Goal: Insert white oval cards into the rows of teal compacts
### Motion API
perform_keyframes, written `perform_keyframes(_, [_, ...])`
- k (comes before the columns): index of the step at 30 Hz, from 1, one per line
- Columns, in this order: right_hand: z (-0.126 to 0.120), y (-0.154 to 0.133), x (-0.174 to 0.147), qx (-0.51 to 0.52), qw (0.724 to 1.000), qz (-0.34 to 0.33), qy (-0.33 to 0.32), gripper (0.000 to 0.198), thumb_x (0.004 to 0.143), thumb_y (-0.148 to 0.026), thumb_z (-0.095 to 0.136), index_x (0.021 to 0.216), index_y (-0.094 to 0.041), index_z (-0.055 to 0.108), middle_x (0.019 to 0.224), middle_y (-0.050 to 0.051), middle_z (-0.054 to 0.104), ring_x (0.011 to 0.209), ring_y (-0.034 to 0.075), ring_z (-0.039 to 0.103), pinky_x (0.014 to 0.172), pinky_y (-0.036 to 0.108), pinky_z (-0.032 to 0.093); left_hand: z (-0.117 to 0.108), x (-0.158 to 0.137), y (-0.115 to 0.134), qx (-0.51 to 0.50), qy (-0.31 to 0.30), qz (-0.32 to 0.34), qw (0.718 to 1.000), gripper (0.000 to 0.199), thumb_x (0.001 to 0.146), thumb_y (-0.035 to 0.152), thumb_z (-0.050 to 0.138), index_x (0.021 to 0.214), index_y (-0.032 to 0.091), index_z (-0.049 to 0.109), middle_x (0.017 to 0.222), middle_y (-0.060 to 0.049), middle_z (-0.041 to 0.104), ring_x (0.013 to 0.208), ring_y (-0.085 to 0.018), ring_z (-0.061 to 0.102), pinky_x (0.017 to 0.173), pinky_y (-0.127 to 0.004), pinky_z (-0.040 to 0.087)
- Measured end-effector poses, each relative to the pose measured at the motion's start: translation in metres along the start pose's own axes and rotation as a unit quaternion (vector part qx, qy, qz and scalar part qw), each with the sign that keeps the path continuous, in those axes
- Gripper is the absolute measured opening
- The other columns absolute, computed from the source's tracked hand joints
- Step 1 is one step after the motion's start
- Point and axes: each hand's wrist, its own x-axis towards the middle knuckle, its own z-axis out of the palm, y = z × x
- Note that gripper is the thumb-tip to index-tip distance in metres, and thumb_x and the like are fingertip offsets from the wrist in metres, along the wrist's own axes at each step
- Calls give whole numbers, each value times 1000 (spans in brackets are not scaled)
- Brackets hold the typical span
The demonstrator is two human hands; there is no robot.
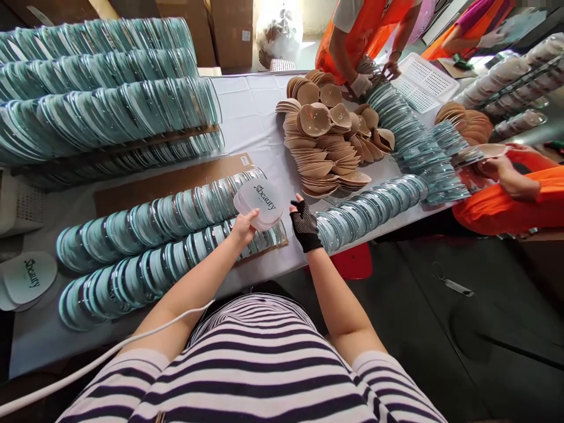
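Observation:
My left hand (245, 228) is closed on a small stack of rounded pale cards (259, 202) printed with "beauty" lettering, thumb on top. The stack is held above the near ends of two rows of clear, shell-shaped plastic packs (145, 220). My right hand (305, 226), in a black fingerless mesh glove, is apart from the cards, its fingers partly spread and nothing visible in it. Just to its right lies another row of clear packs (370, 208). More printed cards (30, 279) lie at the table's left end.
Stacked rows of clear packs (110, 117) stand at the back left. Brown moulded cups (315, 147) are heaped mid-table on the white tablecloth (251, 111). Co-workers in orange handle items at the right, near a white basket (425, 82). A red stool (352, 261) stands below the table edge.

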Motion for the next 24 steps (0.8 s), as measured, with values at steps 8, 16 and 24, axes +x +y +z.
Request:
perform_keyframes(8, [29,-51,-35,-142,980,-130,-42,51,96,-28,41,145,-19,46,147,12,46,137,25,40,113,40,36,-27,-29,5,34,-11,29,999,48,56,18,87,102,15,73,99,-11,77,101,-28,70,89,-36,56])
perform_keyframes(16, [9,-25,-61,-147,988,27,-21,49,99,-33,30,131,-10,58,116,16,68,104,24,64,87,31,50,-37,-30,27,-43,68,43,996,34,73,9,73,107,14,71,94,-6,77,89,-19,72,85,-30,58])
perform_keyframes(24, [10,-1,-132,-335,907,32,-254,38,95,-32,42,128,-25,60,101,9,73,89,22,69,73,27,47,-37,-4,40,-78,88,6,993,35,80,7,66,114,16,69,96,-5,77,87,-18,73,85,-31,59])
